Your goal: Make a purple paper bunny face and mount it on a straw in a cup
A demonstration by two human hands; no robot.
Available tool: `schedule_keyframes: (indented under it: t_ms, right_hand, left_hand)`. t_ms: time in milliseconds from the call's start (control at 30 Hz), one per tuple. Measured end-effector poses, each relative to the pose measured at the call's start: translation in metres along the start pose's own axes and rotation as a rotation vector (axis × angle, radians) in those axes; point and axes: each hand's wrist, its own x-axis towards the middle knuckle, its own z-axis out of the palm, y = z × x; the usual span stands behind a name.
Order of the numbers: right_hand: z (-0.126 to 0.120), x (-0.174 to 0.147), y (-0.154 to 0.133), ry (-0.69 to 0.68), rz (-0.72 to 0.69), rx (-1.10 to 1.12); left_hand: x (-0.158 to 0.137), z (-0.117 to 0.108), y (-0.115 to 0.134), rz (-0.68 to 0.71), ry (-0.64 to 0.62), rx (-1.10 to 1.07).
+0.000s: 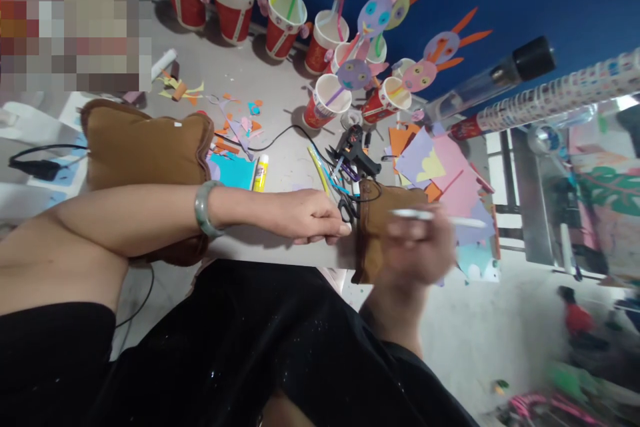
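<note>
My left hand [315, 217], a green bangle [205, 208] on its wrist, is closed near the table's front edge. Its fingers are pressed together, and anything between them is too small or hidden to name. To the right, my right hand [420, 247] is blurred by motion, fingers closed round a slim white pen [470, 221]. It is above a brown cushion [395, 203]. Just beyond my left fingertips lie black scissors [346, 208] and a black glue gun [356, 153] with its cord. A yellow glue stick [261, 173] stands behind my left wrist.
Red paper cups [280, 33] with paper animal faces on straws line the back. Another brown cushion [145, 143] lies under my left arm. Coloured paper sheets [455, 180] and paper scraps [240, 130] are spread about. A stack of cups [560, 93] and a clear tube [480, 83] stand right.
</note>
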Motion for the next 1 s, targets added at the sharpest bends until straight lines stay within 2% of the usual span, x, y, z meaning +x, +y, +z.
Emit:
schedule_keyframes:
  t_ms: [33,67,100,167,233,300,400,500,633,767,867,1000]
  right_hand:
    - [-0.017,0.004,0.000,0.078,-0.025,0.043]
    - [-0.032,0.007,0.001,0.236,-0.052,0.145]
    - [-0.045,0.009,0.002,0.338,-0.022,0.221]
    - [-0.059,0.009,0.009,0.405,0.016,0.331]
    - [-0.058,0.008,0.018,0.411,0.049,0.420]
    - [-0.049,0.009,0.027,0.358,0.093,0.503]
    - [-0.030,0.015,0.033,0.242,0.160,0.592]
    - [-0.007,0.019,0.029,0.199,0.173,0.620]
    - [0.032,0.013,0.020,0.224,0.093,0.465]
    - [0.063,0.000,0.021,0.206,-0.042,0.159]
    - [0.071,-0.007,0.030,0.131,-0.142,-0.065]
    - [0.073,-0.011,0.045,0.089,-0.168,-0.240]
  left_hand:
    - [-0.001,0.000,0.000,-0.024,-0.074,-0.060]
    - [-0.002,0.000,0.000,-0.033,-0.134,-0.084]
    - [-0.002,0.001,0.000,-0.025,-0.172,-0.070]
    - [-0.002,0.003,-0.001,0.025,-0.192,0.037]
    - [-0.002,0.007,-0.002,0.080,-0.164,0.218]
    - [-0.002,0.013,-0.003,0.091,-0.140,0.446]
    - [-0.004,0.028,-0.006,0.047,-0.128,0.786]
    - [-0.005,0.044,-0.012,-0.005,-0.125,0.949]
    - [-0.007,0.059,-0.019,-0.061,-0.100,1.051]
    - [-0.009,0.066,-0.016,-0.176,0.047,1.244]
    - [-0.009,0.068,-0.012,-0.234,0.101,1.349]
    - [-0.005,0.063,-0.011,-0.320,0.108,1.322]
